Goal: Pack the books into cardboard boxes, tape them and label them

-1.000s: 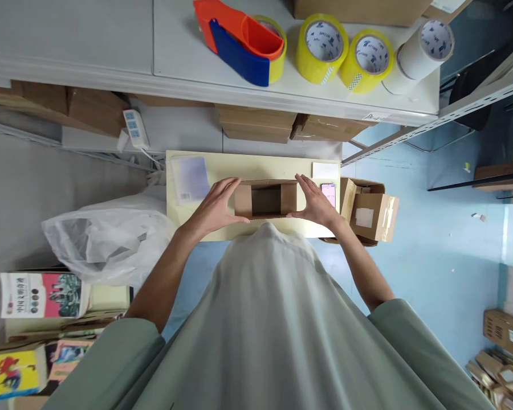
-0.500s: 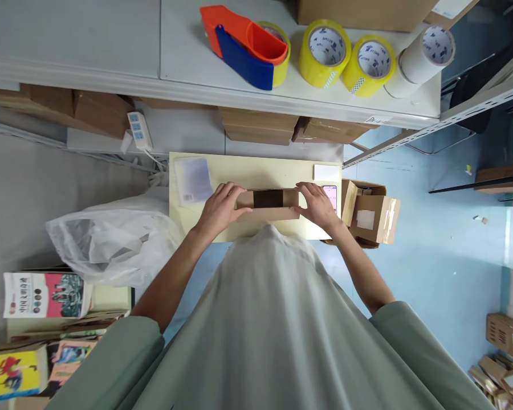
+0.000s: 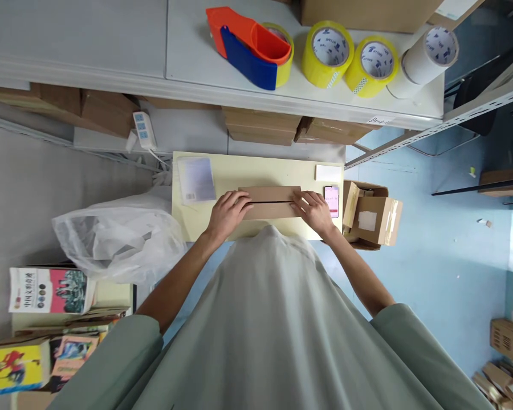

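A long, narrow cardboard box (image 3: 270, 211) stands on the pale yellow table (image 3: 243, 165) close to my body. Its two long top flaps lie almost level, with a thin dark gap between them. My left hand (image 3: 227, 213) grips the box's left end, fingers curled over the flaps by the gap. At the opposite end my right hand (image 3: 315, 212) holds it the same way, fingertips on the flaps. A phone (image 3: 331, 201) with a lit screen lies just right of my right hand. The inside of the box is hidden.
Above the table, a shelf (image 3: 132, 77) carries an orange and blue tape dispenser (image 3: 248, 48) and yellow tape rolls (image 3: 327, 50). A clear plastic sleeve (image 3: 196, 179) lies at the table's left. Beside the table are a white plastic bag (image 3: 119, 233) and an open carton (image 3: 370, 219).
Both long flaps have been folded inward, so the wide dark opening has narrowed to a slit. My fingers have moved inward onto the flaps.
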Motion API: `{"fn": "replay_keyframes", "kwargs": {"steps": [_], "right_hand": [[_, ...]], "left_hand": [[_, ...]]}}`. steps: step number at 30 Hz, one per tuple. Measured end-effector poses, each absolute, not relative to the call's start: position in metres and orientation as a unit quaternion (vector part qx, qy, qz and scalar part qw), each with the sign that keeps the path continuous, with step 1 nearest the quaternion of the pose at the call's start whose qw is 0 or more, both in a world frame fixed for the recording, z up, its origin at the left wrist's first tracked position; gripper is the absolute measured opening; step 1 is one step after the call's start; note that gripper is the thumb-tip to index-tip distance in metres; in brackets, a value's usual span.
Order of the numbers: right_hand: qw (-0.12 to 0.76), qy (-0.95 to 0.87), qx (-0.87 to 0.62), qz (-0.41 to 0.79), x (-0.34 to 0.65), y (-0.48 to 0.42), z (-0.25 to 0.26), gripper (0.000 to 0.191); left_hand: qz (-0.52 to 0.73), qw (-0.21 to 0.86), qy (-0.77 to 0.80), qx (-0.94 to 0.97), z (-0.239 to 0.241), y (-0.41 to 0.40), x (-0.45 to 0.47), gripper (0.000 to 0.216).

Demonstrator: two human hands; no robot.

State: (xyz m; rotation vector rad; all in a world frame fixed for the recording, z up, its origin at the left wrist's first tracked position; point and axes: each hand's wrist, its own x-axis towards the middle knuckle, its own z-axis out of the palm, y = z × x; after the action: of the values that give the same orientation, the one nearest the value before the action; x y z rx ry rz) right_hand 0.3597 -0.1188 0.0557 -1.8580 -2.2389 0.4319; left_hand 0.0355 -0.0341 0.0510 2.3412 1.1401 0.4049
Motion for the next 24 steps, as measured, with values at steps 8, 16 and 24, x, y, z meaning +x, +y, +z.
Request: {"fn": "replay_keyframes", "kwargs": {"steps": [8, 16, 24], "right_hand": [[0.081, -0.782, -0.599, 0.151, 0.364, -0.121, 0.054, 0.045], [0.109, -0.741, -0.643, 0.161, 0.354, -0.118, 0.044, 0.034], [0.098, -0.742, -0.639, 0.179, 0.357, -0.118, 0.051, 0.031]], "left_hand": [[0.141, 0.261, 0.408, 0.864, 0.044, -0.041, 0.036, 0.040], [0.148, 0.252, 0.430, 0.855, 0.032, -0.043, 0.038, 0.039], [0.161, 0.258, 0.418, 0.856, 0.037, -0.037, 0.038, 0.034]]}}
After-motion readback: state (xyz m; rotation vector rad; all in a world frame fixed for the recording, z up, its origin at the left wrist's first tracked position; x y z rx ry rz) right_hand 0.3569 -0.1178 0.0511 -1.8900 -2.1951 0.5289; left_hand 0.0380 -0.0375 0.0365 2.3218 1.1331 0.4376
